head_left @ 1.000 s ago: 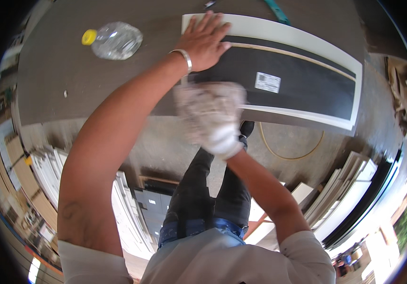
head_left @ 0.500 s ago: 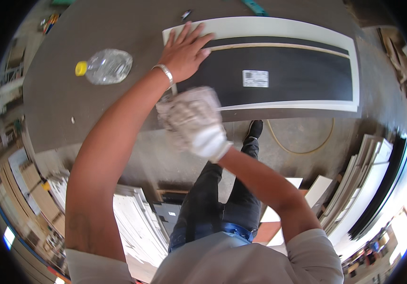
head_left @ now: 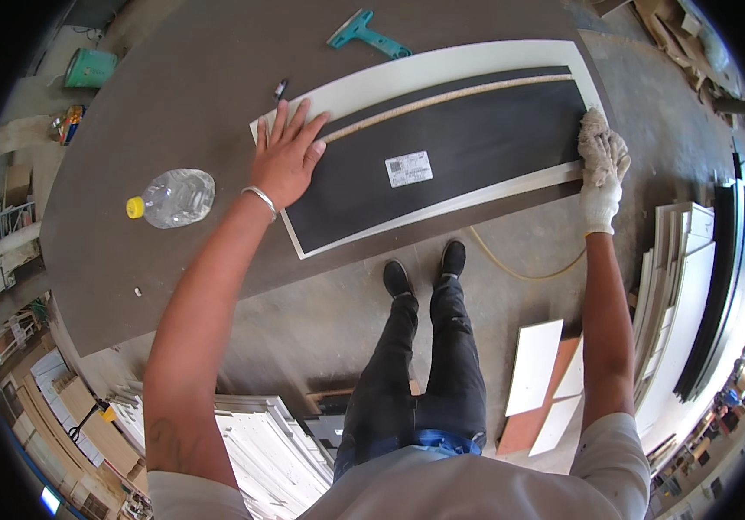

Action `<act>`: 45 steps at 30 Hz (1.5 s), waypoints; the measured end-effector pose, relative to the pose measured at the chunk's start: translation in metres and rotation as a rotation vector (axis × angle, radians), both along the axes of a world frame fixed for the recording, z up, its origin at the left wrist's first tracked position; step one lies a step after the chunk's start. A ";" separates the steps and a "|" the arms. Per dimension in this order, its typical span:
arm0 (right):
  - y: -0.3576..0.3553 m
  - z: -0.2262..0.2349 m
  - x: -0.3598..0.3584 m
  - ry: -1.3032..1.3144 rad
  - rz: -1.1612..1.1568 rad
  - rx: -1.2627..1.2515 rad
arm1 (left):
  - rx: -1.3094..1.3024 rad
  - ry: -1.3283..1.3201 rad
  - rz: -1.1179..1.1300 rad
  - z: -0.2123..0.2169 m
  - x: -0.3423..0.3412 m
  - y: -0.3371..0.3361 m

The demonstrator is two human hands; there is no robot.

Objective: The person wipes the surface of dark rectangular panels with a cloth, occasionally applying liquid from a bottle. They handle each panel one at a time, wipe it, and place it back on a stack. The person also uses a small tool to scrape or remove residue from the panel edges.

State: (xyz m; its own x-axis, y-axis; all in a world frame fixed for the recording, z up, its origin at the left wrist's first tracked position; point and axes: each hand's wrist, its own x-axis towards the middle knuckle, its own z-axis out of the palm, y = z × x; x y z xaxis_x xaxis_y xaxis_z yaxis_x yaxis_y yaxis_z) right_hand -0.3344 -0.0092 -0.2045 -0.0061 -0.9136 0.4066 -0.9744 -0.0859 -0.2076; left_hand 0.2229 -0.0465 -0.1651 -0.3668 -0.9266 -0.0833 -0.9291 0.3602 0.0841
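A long white-edged panel [head_left: 468, 204] with a dark face, a pale strip along it and a paper label [head_left: 408, 169] lies on the dark table. Bare, with fingers spread, my left hand [head_left: 286, 160] presses flat on the panel's left end. My right hand [head_left: 604, 165] wears a knitted work glove; its fingers are curled at the panel's right end, closed on that edge, with the fingertips partly hidden. Left of my left arm, a clear plastic bottle [head_left: 183, 198] with a yellow cap lies on its side.
A teal scraper [head_left: 370, 36] and a small dark object [head_left: 280, 88] lie beyond the panel on the table [head_left: 112, 286]. White boards [head_left: 260, 446] stack at lower left, more boards [head_left: 671, 295] at right. A yellowish hose [head_left: 520, 270] curves across the floor.
My gloved right hand has swept from beside my left wrist to the panel's right end. The view has shifted, and the panel now appears more tilted. My left hand stays on its left end.
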 end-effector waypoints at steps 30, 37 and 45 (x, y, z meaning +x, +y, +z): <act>0.331 -0.012 0.145 -1.962 -1.024 0.021 | -0.015 0.481 0.251 0.068 -0.120 -0.045; 0.230 0.012 0.120 -1.360 -0.203 0.047 | -0.222 0.379 0.016 0.013 -0.130 -0.041; 0.076 0.050 0.217 -0.444 0.502 0.503 | -0.105 0.101 0.028 -0.014 -0.136 0.022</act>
